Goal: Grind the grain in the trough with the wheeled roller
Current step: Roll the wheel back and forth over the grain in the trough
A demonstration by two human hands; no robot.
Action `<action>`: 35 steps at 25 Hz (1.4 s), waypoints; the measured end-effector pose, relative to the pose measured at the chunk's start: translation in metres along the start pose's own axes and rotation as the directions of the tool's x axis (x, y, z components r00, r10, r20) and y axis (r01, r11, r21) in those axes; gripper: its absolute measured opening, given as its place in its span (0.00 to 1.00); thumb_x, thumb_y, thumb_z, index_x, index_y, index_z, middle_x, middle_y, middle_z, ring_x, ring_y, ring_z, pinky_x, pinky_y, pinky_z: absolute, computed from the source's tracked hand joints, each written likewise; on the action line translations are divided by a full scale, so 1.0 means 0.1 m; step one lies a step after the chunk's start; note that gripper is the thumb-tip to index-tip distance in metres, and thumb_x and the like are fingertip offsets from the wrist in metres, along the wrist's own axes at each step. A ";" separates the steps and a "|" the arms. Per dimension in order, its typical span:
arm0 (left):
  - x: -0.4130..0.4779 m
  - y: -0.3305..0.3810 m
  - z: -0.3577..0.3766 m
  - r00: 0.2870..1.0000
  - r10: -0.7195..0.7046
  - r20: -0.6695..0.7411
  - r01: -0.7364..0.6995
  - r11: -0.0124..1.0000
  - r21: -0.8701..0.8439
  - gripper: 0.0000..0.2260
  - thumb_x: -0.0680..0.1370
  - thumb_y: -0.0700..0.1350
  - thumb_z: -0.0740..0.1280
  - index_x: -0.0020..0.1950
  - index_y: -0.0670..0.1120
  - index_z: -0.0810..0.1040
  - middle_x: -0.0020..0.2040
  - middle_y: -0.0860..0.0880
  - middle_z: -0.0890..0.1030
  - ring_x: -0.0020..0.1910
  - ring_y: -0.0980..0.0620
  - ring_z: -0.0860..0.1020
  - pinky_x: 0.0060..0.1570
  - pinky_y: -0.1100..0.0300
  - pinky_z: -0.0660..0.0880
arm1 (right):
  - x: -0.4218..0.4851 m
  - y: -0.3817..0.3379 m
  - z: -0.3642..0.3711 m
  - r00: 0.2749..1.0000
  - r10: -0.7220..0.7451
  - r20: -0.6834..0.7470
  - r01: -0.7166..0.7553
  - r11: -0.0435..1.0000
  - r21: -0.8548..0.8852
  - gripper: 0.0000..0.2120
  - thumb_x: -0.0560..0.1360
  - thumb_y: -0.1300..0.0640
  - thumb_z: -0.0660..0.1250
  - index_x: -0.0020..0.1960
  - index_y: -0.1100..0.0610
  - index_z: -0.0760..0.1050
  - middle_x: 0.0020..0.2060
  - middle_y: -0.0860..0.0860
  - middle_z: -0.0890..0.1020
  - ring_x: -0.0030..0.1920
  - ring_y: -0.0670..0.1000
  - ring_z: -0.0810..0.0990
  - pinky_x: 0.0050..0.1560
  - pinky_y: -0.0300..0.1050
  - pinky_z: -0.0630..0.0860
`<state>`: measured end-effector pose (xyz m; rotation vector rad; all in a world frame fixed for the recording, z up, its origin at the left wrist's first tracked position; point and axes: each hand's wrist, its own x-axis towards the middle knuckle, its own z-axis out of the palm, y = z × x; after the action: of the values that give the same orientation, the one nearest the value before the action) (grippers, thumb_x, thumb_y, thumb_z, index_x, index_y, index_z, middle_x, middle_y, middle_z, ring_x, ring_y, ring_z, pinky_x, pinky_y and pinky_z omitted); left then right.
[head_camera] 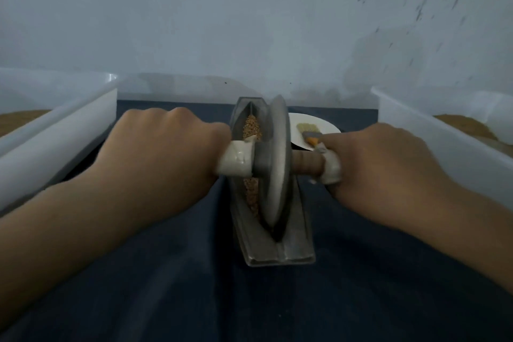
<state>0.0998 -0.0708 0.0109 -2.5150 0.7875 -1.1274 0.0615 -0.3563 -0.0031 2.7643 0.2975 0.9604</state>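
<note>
A narrow grey metal trough (291, 247) lies lengthwise on a dark blue cloth in front of me. Brown grain (251, 123) fills its groove, showing above and below the axle. The grey wheel of the roller (274, 164) stands upright in the groove near the trough's middle. My left hand (163, 147) grips the taped left handle (236, 159) of the axle. My right hand (377, 164) grips the right handle (330, 169), beside a bare brown stretch of axle.
White plastic bins stand at both sides, the left bin (55, 130) and the right bin (444, 130), each holding brown material. Behind the wheel a white plate (327, 126) carries a small brush (308, 130). A pale wall closes the far side.
</note>
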 end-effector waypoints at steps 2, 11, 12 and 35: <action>-0.02 -0.01 0.02 0.998 0.015 0.056 -0.015 1.000 0.000 0.16 0.62 0.52 0.75 0.35 0.53 0.67 0.27 0.53 0.59 0.19 0.46 0.65 0.29 0.65 0.50 | -0.03 0.03 -0.01 1.000 0.003 0.027 -0.004 1.000 0.014 0.13 0.58 0.45 0.72 0.39 0.42 0.72 0.23 0.43 0.64 0.21 0.50 0.66 0.23 0.35 0.60; 0.66 0.02 0.53 0.944 -0.225 0.242 0.216 0.974 0.063 0.03 0.76 0.48 0.65 0.47 0.51 0.77 0.39 0.48 0.74 0.41 0.41 0.79 0.35 0.55 0.66 | 0.86 -0.11 0.49 0.970 0.140 0.198 -0.153 0.987 0.052 0.07 0.72 0.51 0.69 0.40 0.47 0.71 0.36 0.47 0.74 0.40 0.55 0.78 0.35 0.44 0.66; 0.56 0.03 0.45 0.949 -0.190 0.250 0.183 0.982 0.053 0.03 0.76 0.50 0.66 0.44 0.52 0.74 0.35 0.50 0.70 0.38 0.42 0.78 0.34 0.56 0.65 | 0.73 -0.10 0.42 0.972 0.111 0.209 -0.123 0.991 0.047 0.10 0.72 0.50 0.69 0.38 0.47 0.68 0.34 0.46 0.73 0.38 0.55 0.77 0.34 0.44 0.65; -0.05 -0.03 0.05 0.999 -0.001 0.033 0.002 0.999 -0.033 0.12 0.65 0.57 0.64 0.35 0.54 0.63 0.28 0.55 0.54 0.23 0.50 0.55 0.29 0.67 0.49 | 0.04 0.00 -0.04 0.999 -0.036 0.020 0.035 0.998 0.043 0.13 0.62 0.43 0.70 0.32 0.45 0.66 0.24 0.43 0.60 0.21 0.52 0.62 0.27 0.35 0.54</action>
<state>0.1024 -0.0650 0.0058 -2.5546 0.8016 -1.0788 0.0617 -0.3546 0.0023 2.7954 0.3671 0.9271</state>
